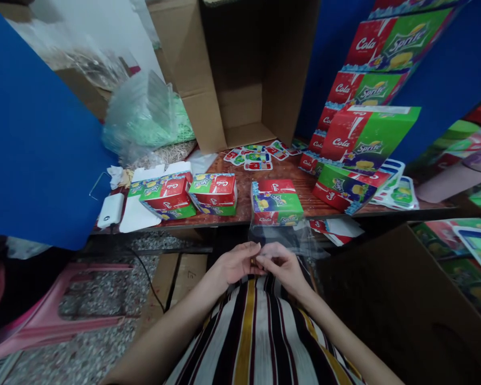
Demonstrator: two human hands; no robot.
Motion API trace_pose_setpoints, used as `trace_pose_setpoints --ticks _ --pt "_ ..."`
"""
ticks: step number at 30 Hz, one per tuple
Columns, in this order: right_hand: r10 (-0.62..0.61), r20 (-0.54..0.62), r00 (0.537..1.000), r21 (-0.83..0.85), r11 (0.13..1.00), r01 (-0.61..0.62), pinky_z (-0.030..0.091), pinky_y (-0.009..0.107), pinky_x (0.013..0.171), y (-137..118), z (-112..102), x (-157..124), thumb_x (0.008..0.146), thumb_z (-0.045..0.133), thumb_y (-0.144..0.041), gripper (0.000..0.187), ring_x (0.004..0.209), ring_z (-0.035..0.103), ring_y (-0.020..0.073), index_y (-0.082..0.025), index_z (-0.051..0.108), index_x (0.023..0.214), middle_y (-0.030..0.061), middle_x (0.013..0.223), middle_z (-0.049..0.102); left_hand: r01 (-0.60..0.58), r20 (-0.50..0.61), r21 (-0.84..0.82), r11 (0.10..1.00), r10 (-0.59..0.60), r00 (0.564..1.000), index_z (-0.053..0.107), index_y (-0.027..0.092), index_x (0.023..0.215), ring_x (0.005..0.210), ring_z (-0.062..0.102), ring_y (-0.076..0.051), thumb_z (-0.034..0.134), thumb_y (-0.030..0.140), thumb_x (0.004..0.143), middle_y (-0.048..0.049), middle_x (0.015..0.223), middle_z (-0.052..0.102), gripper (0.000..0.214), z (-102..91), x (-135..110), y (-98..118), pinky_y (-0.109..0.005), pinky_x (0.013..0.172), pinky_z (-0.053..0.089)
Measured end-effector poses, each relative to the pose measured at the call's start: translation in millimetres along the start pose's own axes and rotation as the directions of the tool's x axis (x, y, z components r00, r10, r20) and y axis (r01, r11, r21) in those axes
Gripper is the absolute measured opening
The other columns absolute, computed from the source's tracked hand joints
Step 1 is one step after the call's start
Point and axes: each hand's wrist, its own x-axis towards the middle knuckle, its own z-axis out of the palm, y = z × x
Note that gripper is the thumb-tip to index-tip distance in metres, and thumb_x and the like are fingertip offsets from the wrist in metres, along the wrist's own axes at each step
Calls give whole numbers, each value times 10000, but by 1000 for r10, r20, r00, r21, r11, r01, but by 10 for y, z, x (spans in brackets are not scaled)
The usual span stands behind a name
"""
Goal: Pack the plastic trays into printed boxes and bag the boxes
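Observation:
A small Cola and Sprite printed box [278,200] lies at the table's front edge, with a clear plastic bag [304,240] around it. The loose end of the bag hangs over the edge toward me. Just below, above my lap, my left hand [240,262] and my right hand [279,266] meet at the fingertips. Both are closed in a pinch at the film's near end. The thin film is hard to see between the fingers, and their exact grip is partly hidden.
Similar boxes [213,193] lie to the left, beside a white device [111,210]. Flat printed cards [258,160] lie behind. An open cardboard carton [240,128] stands at the back. Stacked boxes [369,139] rise at right, above another carton [369,283]. A pink stool [44,321] stands lower left.

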Motion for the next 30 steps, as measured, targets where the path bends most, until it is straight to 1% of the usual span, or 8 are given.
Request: trace_pose_setpoints --ticks 7,16,19,22,25,27,28,30 --pt "70 -11 997 -32 997 -71 394 205 479 39 35 29 762 779 -361 253 464 466 80 -197 609 854 -64 549 520 2 3 -18 1000 -2 1000 556 156 758 564 613 -126 902 349 567 10 670 625 439 -98 68 -52 -274 575 543" --pt "84 49 995 -205 976 -72 429 214 514 16 -56 123 820 694 -450 312 525 510 100 -163 626 721 -5 595 591 -23 -37 -25 999 22 999 598 130 695 605 588 -108 919 310 518 16 652 600 408 -45 129 15 -234 622 486" --pt "73 124 990 -256 966 -39 411 213 520 80 -185 86 835 679 -415 288 529 492 96 -162 624 710 -11 587 572 -81 -21 35 996 82 996 618 108 653 687 597 -113 902 282 547 -28 750 636 349 -29 121 56 -221 662 462" --pt "112 146 983 -282 957 -67 428 227 555 191 -487 1 828 687 -388 260 574 526 114 -169 627 702 5 639 600 -111 -27 46 993 112 993 668 115 789 808 629 -166 837 301 660 -79 902 669 283 -28 102 71 -287 751 492" --pt "204 -115 972 -213 951 -225 428 241 557 427 -973 -89 766 731 -423 286 569 516 126 -180 610 679 5 629 581 -117 -59 82 990 122 991 622 136 765 850 646 -206 806 256 697 -84 888 682 230 -35 88 62 -348 786 506" --pt "297 -381 876 -120 923 -365 430 254 559 660 -1332 -139 743 713 -492 330 554 507 134 -192 582 695 -6 592 547 -100 -65 111 989 108 992 549 148 694 788 656 -197 803 225 694 -73 816 688 265 -38 92 43 -330 762 496" --pt "334 -514 790 -94 893 -439 417 254 532 788 -1499 -164 725 685 -554 371 524 490 134 -200 572 705 -13 565 528 -87 -65 113 990 95 993 525 156 691 755 658 -191 795 227 704 -67 783 689 280 -36 98 32 -318 749 487" --pt "371 -606 704 -105 839 -533 382 261 478 1040 -1775 -219 658 650 -638 445 469 452 137 -208 539 657 -14 513 499 -65 -61 101 993 72 996 502 165 713 723 657 -178 774 240 732 -58 756 690 282 -25 116 13 -296 735 469"
